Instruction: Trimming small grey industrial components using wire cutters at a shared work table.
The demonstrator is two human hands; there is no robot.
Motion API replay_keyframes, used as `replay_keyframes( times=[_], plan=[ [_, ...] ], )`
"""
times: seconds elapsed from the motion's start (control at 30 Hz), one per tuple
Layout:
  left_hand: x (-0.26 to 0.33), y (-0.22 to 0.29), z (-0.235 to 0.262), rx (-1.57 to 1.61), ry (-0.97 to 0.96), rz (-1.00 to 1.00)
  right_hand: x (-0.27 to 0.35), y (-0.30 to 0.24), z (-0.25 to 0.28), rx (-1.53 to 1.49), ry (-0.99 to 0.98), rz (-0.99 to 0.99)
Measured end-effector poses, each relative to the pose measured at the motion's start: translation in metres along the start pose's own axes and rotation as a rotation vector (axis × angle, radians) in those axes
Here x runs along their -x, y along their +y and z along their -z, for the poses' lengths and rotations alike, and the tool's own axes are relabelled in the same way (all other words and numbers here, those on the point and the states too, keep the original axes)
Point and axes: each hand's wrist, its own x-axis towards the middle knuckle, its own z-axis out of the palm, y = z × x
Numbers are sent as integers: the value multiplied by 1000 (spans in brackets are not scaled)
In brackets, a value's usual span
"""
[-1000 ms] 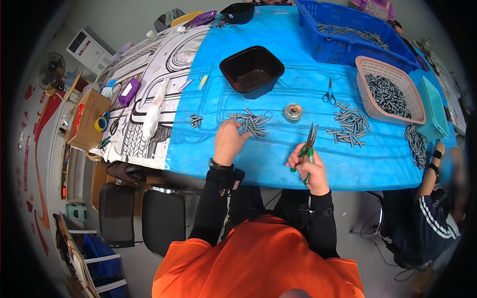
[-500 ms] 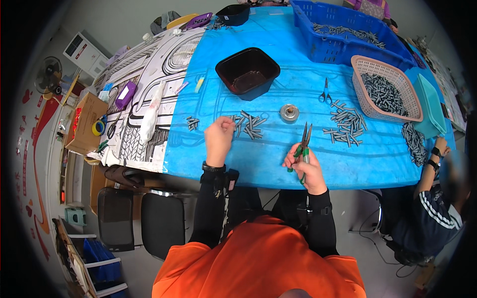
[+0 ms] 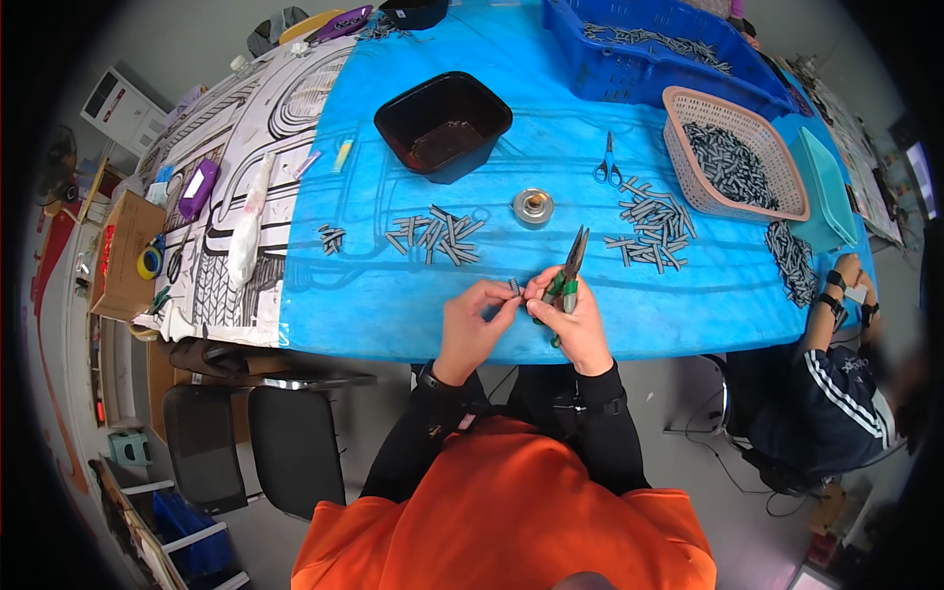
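My left hand [image 3: 476, 324] pinches a small dark grey ribbed piece [image 3: 514, 286], which looks like a short spring, between thumb and fingertips. My right hand [image 3: 573, 324] is wrapped round long-nose pliers [image 3: 568, 275] with green handles, their jaws pointing away from me and nearly together. My right thumb and a finger come close to the ribbed piece; whether they touch it I cannot tell. Beyond my hands lie a pile of short grey tubes [image 3: 442, 238] on the left and another pile of grey tubes [image 3: 654, 231] on the right. A small round glass burner [image 3: 533, 207] stands between them.
A black tub [image 3: 442, 123], blue-handled scissors [image 3: 609, 167], a pink basket of grey pieces [image 3: 675, 103] and a large blue crate [image 3: 580, 74] stand farther off. A teal bin [image 3: 831, 197] is at right, where a co-worker's hand [image 3: 848, 267] is busy. A few tubes [image 3: 331, 238] lie at left.
My left hand has left the left tube pile and come in beside my right hand, with the ribbed piece now showing in its fingers. The pliers stay in my right hand; the view has shifted.
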Motion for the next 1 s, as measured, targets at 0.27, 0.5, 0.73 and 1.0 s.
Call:
replay_keyframes(
  times=[0.27,0.5,0.73,1.0],
  plan=[
    [1,13,1,-244,-93,-139,2,-5,-3,69,12,20],
    [0,16,2,-236,-151,-148,4,-9,-6,143,36,-25],
    [2,2,4,-80,-213,-41,5,-11,-9,162,79,-34],
    [8,1,6,-138,-206,-71,4,-13,-8,144,51,-32]
  ],
)
